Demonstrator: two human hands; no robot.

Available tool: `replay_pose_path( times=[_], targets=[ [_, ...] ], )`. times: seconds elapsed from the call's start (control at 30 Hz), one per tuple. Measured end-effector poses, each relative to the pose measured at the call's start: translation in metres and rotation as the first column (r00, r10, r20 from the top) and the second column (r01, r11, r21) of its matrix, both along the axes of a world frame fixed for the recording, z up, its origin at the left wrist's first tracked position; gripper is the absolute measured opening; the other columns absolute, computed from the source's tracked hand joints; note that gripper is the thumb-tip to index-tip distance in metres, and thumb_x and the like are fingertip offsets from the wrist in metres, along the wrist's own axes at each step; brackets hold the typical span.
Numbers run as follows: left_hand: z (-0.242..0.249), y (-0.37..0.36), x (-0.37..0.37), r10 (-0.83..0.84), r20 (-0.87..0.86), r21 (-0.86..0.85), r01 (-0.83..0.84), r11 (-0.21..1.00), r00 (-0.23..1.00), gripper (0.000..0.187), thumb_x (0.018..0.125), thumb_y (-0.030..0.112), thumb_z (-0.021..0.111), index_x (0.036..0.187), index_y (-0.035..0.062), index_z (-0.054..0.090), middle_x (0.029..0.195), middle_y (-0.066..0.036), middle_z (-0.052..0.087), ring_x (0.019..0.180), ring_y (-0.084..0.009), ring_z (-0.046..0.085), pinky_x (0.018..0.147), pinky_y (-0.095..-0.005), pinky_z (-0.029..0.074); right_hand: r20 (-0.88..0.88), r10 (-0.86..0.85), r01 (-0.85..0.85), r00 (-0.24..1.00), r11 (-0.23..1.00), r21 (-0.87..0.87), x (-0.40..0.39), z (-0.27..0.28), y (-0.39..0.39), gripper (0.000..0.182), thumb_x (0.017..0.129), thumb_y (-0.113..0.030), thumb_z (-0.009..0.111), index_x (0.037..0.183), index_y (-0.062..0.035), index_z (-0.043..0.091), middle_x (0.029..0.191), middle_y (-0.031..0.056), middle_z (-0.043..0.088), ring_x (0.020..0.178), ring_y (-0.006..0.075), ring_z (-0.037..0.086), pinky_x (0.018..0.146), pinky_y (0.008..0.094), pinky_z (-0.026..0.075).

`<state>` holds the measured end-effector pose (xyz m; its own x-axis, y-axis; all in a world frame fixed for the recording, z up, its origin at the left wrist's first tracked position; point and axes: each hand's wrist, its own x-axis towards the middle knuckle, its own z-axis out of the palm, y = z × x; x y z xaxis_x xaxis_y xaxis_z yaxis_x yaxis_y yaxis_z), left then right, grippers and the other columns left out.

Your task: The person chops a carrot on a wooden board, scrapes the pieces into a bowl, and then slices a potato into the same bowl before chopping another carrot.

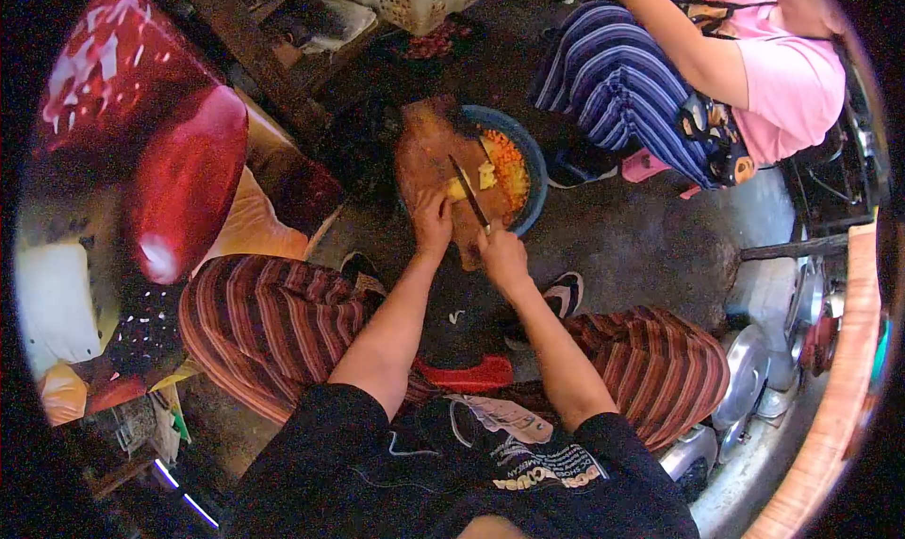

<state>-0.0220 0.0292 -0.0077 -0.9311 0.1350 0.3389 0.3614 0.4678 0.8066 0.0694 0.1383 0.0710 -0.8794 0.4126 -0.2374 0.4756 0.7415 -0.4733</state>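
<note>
A wooden cutting board (424,152) rests across a blue basin (537,166) on the floor. Orange and yellow diced pieces (509,166) fill the basin's right part. With fingers wrapped round its handle, my right hand (503,254) holds a knife (468,192), whose blade points up and left over the board. My left hand (433,220) is on the board, its bent fingertips against a yellow piece (458,189) left of the blade. Small cut yellow pieces (486,174) lie just right of the blade.
Another person in a pink shirt (787,86) and striped trousers sits at the upper right. A white basket (415,1) stands at the top. Metal pots (745,374) are at the right, a printed red sheet (189,181) at the left. My striped knees flank my forearms.
</note>
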Motion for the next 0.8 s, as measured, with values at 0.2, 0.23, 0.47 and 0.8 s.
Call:
replay_pose_path(
  times=[0.2, 0.23, 0.47, 0.8],
  targets=[
    [-0.002, 0.001, -0.001, -0.014, -0.058, 0.052, 0.017, 0.999, 0.998, 0.016, 0.076, 0.001, 0.054, 0.091, -0.0019, 0.059, 0.099, -0.017, 0.058, 0.097, -0.0364, 0.051, 0.085, -0.0408, 0.041, -0.066, 0.082, -0.086, 0.994, 0.994, -0.062, -0.012, -0.034, 0.009, 0.028, 0.086, -0.027, 0.048, 0.091, 0.0001, 0.053, 0.077, 0.0267, 0.06, 0.075, 0.0442, 0.058, 0.067, 0.0512, 0.046],
    [-0.003, 0.002, -0.001, -0.021, -0.062, 0.072, 0.026, 0.997, 0.998, 0.017, 0.076, 0.002, 0.054, 0.092, -0.0017, 0.059, 0.099, -0.017, 0.058, 0.098, -0.0367, 0.051, 0.086, -0.0409, 0.041, -0.071, 0.082, -0.086, 0.994, 0.995, -0.058, -0.012, -0.031, 0.012, 0.028, 0.086, -0.027, 0.048, 0.091, 0.0001, 0.053, 0.077, 0.0267, 0.06, 0.075, 0.0442, 0.058, 0.067, 0.0512, 0.046],
    [-0.019, 0.003, -0.002, 0.114, -0.075, 0.017, -0.113, 0.993, 0.991, 0.024, 0.078, 0.014, 0.061, 0.1, 0.0056, 0.061, 0.098, -0.017, 0.06, 0.093, -0.0367, 0.054, 0.086, -0.0419, 0.042, -0.039, 0.052, -0.052, 0.998, 0.999, 0.007, -0.001, 0.011, -0.002, 0.027, 0.086, -0.026, 0.048, 0.091, 0.0004, 0.053, 0.074, 0.0262, 0.059, 0.073, 0.043, 0.059, 0.065, 0.0501, 0.047],
    [-0.022, 0.001, -0.005, 0.06, 0.027, 0.106, -0.063, 0.992, 0.998, 0.023, 0.076, 0.008, 0.06, 0.098, 0.0033, 0.06, 0.1, -0.017, 0.058, 0.097, -0.0352, 0.051, 0.087, -0.0411, 0.04, -0.187, 0.087, -0.099, 0.979, 0.994, -0.055, -0.013, -0.05, 0.014, 0.03, 0.085, -0.026, 0.05, 0.087, 0.0038, 0.057, 0.072, 0.0273, 0.059, 0.071, 0.0427, 0.059, 0.063, 0.0493, 0.047]
  ],
)
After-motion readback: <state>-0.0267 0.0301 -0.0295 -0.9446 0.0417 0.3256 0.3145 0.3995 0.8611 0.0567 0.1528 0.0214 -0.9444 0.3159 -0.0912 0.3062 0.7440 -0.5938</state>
